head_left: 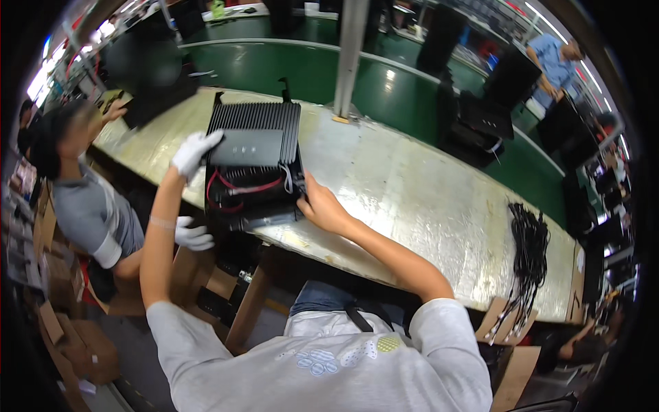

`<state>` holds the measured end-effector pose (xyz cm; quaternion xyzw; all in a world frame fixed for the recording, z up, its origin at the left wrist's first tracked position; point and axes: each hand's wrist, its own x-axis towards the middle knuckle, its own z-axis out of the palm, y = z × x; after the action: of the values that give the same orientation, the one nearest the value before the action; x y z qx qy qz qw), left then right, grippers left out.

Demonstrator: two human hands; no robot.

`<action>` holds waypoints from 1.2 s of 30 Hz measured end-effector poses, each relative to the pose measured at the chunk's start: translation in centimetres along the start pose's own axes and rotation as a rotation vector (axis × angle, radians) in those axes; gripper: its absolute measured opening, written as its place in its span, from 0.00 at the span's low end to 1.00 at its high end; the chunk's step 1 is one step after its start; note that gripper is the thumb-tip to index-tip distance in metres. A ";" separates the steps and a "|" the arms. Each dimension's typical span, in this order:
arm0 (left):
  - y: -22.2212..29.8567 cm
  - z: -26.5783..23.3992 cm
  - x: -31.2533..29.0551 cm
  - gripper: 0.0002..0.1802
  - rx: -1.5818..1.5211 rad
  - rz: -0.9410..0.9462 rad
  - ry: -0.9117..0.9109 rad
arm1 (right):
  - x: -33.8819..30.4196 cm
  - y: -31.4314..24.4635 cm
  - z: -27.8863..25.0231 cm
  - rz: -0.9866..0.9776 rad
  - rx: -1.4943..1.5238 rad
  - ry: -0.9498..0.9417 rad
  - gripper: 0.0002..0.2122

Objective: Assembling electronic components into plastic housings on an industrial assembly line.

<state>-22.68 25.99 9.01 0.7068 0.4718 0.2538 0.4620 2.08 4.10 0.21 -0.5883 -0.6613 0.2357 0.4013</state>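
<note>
Between the left hand [195,152], gripping its left side, and the right hand [324,204], touching its right side but how closed I cannot tell, the unit [264,145] lies at the near edge of the bench [412,220], long axis running front to back.

Worktable [405,206]: long, pale, glossy, scuffed; extends beneath the fingers [311,184] and well away to their right. Green bench surface [391,79]: broad, shiny; runs across beyond the fingers. Post [350,58], one: upright, grey; stands ahead of the fingers, slightly right, by the worktable's far edge. Strip lights [547,22]: white; lit, far ahead and right of the fingers. Floor [147,364]: grey; lies below and left of the fingers. Cardboard boxes [93,340]: brown; stand low, far left of the fingers.
</note>
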 end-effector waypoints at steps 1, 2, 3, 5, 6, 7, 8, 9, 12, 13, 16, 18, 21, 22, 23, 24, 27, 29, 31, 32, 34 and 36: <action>-1.0 2.1 -2.0 0.28 -0.247 0.003 -0.018 | -2.3 -0.4 -1.4 0.016 -0.023 -0.036 0.33; 2.1 5.7 -5.7 0.28 -0.418 0.131 -0.040 | -5.3 -0.5 -3.0 0.089 -0.018 -0.043 0.33; 0.6 6.4 -6.6 0.31 -0.306 0.119 -0.037 | -7.8 -0.3 -3.8 0.071 0.029 -0.045 0.35; 0.6 10.6 -9.0 0.36 -0.328 0.020 0.031 | -13.6 -0.8 -5.5 0.047 -0.044 0.023 0.36; 1.6 12.4 -10.1 0.31 -0.223 -0.025 0.031 | -15.8 -2.0 -6.9 0.146 -0.021 0.000 0.37; 3.0 14.2 -10.9 0.24 -0.179 0.010 -0.006 | -17.9 -2.6 -8.0 0.242 -0.015 -0.034 0.39; 2.7 15.8 -10.6 0.22 -0.209 0.029 -0.080 | -19.7 -2.4 -8.7 0.139 -0.133 0.045 0.39; 4.2 18.0 -10.5 0.21 -0.202 0.083 -0.083 | -21.4 -2.2 -9.4 0.230 -0.074 0.047 0.38; 7.1 22.1 -8.4 0.19 -0.016 0.378 -0.108 | -22.9 -2.1 -12.0 0.467 -0.027 0.061 0.33; 9.4 23.2 -7.6 0.19 -0.031 0.216 -0.159 | -23.4 -0.7 -12.4 0.402 -0.063 0.163 0.30; 12.2 26.4 -3.3 0.24 0.082 0.262 -0.225 | -22.3 2.5 -14.3 0.449 0.003 0.306 0.15; 13.2 28.1 -0.3 0.27 0.062 0.253 -0.243 | -20.6 2.7 -17.8 0.243 -0.106 0.164 0.28; 12.4 31.2 5.2 0.31 0.049 0.410 -0.298 | -17.2 7.9 -21.8 0.175 0.622 0.472 0.35; 13.6 31.5 4.9 0.33 0.043 0.383 -0.280 | -15.1 7.6 -22.9 0.292 0.765 0.616 0.35; 14.2 31.8 4.2 0.32 -0.048 0.416 -0.227 | -14.1 6.5 -23.5 0.305 0.767 0.614 0.35; 14.3 32.0 3.8 0.31 -0.134 0.452 -0.168 | -12.9 5.3 -23.9 0.253 0.638 0.562 0.33; 15.3 30.5 -0.6 0.19 -0.303 0.736 0.002 | -12.9 0.7 -24.8 0.087 0.410 0.551 0.31; 15.8 27.8 -5.9 0.09 -0.365 0.869 -0.134 | -16.3 -0.6 -24.2 -0.067 0.232 0.659 0.27; 12.6 27.1 -9.8 0.11 -0.340 1.050 -0.204 | -21.9 1.3 -23.5 -0.063 0.086 0.537 0.14; 9.5 26.3 -11.0 0.12 -0.248 1.062 -0.303 | -23.8 2.0 -23.0 -0.183 0.136 0.393 0.12; 3.6 26.1 -13.1 0.12 -0.012 1.145 -0.298 | -26.8 0.6 -22.4 0.002 -0.089 0.157 0.11; -0.3 26.5 -14.8 0.17 0.159 1.152 -0.378 | -29.1 0.5 -20.8 0.226 -0.170 0.079 0.13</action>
<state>-8.09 1.70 -1.93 0.9134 -0.0589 0.2970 0.2720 18.73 -27.32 4.25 -0.6996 -0.5922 0.1993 0.3467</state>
